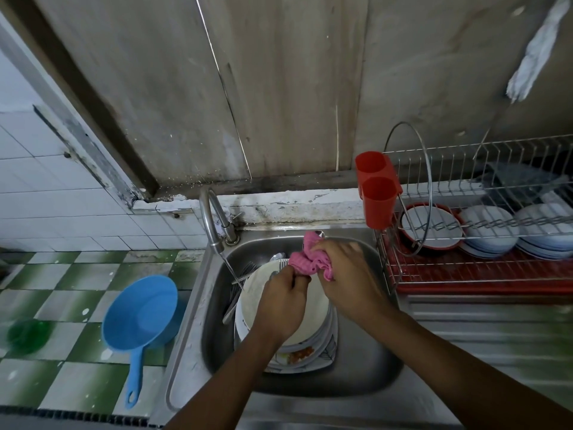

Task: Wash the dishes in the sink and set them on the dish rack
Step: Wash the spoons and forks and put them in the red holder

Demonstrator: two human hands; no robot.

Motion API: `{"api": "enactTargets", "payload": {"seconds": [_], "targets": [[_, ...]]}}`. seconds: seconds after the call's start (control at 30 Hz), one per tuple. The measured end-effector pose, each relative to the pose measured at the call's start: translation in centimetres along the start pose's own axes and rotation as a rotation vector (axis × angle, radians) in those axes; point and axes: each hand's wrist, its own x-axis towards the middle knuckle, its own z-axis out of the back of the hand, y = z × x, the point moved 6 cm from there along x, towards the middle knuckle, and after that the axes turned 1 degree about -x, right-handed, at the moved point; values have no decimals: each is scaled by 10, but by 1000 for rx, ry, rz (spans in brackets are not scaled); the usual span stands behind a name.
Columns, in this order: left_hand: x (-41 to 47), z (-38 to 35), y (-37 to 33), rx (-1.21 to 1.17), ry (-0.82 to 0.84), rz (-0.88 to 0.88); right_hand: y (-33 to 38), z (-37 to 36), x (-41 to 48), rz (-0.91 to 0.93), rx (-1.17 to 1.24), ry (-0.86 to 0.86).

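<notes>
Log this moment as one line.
stage: washing; left hand: holds spoon; right hand: grips pink cloth around spoon; tap: running; plates: stacked in sink

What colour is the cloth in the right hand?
The cloth is pink, clearest in the head view.

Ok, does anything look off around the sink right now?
Nothing broken. The tap runs onto the forks, beside the plates; a low plate shows orange scraps; a blue dipper sits on the floor.
</notes>
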Motion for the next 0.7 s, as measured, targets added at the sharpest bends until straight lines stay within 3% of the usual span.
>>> {"api": "enactTargets", "payload": {"seconds": [0.13,0.2,0.3,0.37,0.43,0.53,0.6,0.7], "targets": [[0,2,4,22,-4,1,6,-2,4,-95,73,43],[0,5,5,-10,-9,-2,14,-3,2,-42,92,51],[3,7,2,-11,-2,-19,11,-3,0,73,-177,57],[4,7,-1,11,0,-20,7,-1,1,24,-205,72],[4,6,0,38,7,-34,12,4,1,-47,-135,52],[0,6,5,62,20,-54,14,9,2,-219,186,102],[0,9,8,47,11,-63,20,11,0,-208,245,102],[2,8,2,57,8,-93,22,7,-4,-70,-30,82]]}}
